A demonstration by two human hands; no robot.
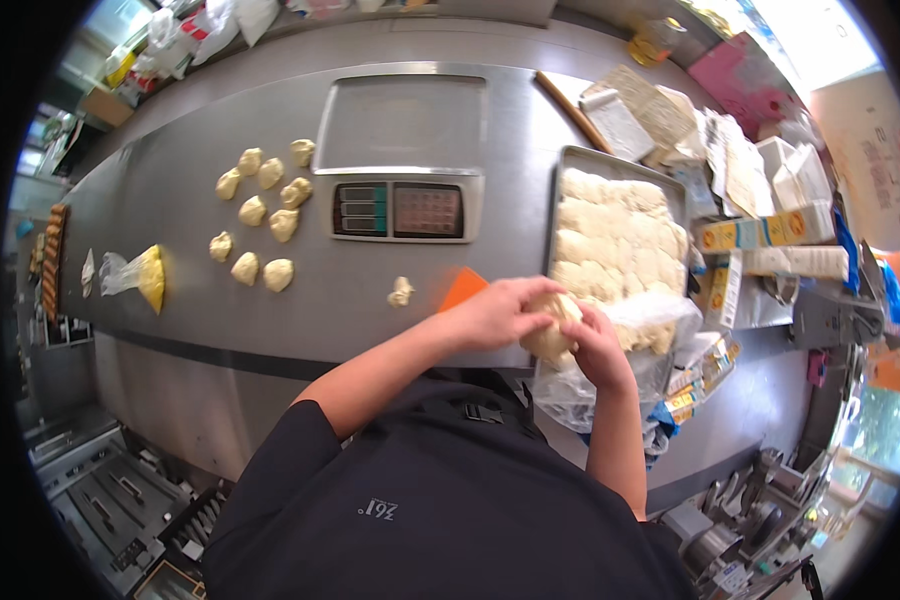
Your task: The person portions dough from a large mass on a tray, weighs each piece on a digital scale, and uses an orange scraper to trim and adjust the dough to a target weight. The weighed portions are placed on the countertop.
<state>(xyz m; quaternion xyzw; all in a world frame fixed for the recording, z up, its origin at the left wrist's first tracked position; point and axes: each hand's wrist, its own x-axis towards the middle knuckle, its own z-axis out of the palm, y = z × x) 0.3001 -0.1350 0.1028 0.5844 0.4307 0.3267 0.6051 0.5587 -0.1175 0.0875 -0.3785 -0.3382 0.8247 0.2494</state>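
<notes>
Between my two hands is a large lump of dough point(549, 334), near the table's front edge. My left hand point(511, 311) grips it from the left, and my right hand point(598, 346) has its fingers on the right side. Just left of my left hand lies an orange scraper point(461, 288), partly hidden by the wrist. A small scrap of dough point(400, 292) sits farther left. To the right, a metal tray point(552, 225) holds rows of pale dough pieces point(619, 232); clear plastic film point(652, 315) covers its near end.
A digital scale point(405, 127) stands mid-table. Several dough pieces point(271, 173) lie left of it, beyond them a piping bag point(150, 279) with yellow filling. A rolling pin point(572, 111) lies behind the tray. Cartons point(765, 229) crowd the right side.
</notes>
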